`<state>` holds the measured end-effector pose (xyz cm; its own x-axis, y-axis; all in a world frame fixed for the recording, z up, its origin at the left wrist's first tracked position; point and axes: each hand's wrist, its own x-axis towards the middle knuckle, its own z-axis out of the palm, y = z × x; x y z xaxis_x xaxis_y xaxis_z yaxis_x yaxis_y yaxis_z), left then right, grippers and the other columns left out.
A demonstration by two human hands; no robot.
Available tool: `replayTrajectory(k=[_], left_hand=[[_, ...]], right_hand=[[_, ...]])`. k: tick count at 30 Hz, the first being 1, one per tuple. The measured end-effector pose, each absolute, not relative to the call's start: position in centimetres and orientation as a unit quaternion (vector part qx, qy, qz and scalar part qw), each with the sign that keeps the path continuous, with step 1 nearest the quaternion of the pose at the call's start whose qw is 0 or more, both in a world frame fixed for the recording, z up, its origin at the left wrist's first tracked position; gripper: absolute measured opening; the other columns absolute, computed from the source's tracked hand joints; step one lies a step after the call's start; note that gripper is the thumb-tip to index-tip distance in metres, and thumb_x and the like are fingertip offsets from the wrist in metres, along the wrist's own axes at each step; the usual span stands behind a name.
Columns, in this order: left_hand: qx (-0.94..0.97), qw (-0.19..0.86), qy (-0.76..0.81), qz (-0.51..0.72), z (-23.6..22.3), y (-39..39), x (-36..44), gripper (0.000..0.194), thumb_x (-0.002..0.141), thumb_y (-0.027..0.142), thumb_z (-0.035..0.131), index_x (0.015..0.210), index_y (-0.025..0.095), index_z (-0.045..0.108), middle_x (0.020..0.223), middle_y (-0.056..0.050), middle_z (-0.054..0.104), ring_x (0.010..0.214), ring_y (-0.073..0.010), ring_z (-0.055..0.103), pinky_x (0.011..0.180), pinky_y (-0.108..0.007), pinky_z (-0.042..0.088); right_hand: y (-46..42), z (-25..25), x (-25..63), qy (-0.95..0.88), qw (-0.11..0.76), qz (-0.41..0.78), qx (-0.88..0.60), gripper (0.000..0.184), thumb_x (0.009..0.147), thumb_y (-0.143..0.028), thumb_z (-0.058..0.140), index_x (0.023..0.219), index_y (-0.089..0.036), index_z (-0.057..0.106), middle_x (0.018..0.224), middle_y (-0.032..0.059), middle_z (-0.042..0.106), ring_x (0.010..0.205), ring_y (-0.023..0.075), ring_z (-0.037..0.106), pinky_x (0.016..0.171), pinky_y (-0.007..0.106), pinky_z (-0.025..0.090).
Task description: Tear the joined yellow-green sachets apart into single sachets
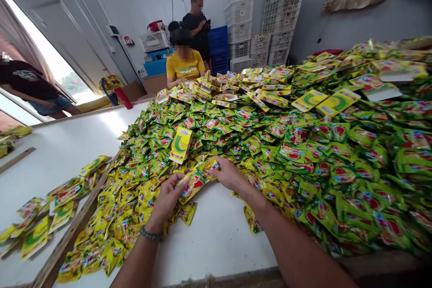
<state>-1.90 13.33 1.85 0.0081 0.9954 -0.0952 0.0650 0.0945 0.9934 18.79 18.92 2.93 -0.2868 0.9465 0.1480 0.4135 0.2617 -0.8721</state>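
My left hand (167,200), with a dark bracelet at its wrist, is closed around a small flat carton (193,185) printed with red fruit on yellow and green. The carton is tilted, its far end towards my right hand (229,174). The right fingers pinch a shiny yellow-green packet (208,165) at that end; whether it is partly inside is hidden. Just beyond stands a yellow carton (181,145) with a green curve, leaning on the heap. Yellow packets (128,211) lie left of my hands, and green packets (337,175) spread to the right.
Flat cartons (266,87) lie on top of the heap. A wooden strip (74,225) divides the white table (216,234); more cartons (35,236) lie left of it. A person in yellow (185,65) sits opposite; two others stand farther off. Crates (239,18) are stacked behind.
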Motion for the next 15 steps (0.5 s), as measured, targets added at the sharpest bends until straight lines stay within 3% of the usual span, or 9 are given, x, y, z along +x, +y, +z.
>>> replayTrajectory(k=[8,15], left_hand=[[0.529,0.494,0.542,0.428,2.5,13.1,-1.5,0.029,0.075,0.040,0.067,0.092,0.016,0.061,0.084,-0.003,0.067,0.069,-0.0133,0.059,0.063,-0.022,0.047],[0.457,0.584,0.500,0.448,2.4,13.1,-0.6,0.045,0.068,0.031,0.075,0.109,0.015,0.063,0.098,-0.008,0.068,0.075,-0.0154,0.062,0.067,-0.023,0.048]], right_hand=[[19.1,3.0,19.2,-0.708,0.356,0.397,-0.462,0.017,0.074,-0.031,0.064,0.084,-0.018,0.066,0.079,0.0012,0.067,0.072,0.0175,0.059,0.065,0.025,0.042],[18.7,2.4,17.6,-0.647,0.436,0.375,-0.501,0.025,0.072,-0.033,0.068,0.091,-0.018,0.063,0.081,0.0010,0.068,0.071,0.0168,0.059,0.065,0.025,0.042]])
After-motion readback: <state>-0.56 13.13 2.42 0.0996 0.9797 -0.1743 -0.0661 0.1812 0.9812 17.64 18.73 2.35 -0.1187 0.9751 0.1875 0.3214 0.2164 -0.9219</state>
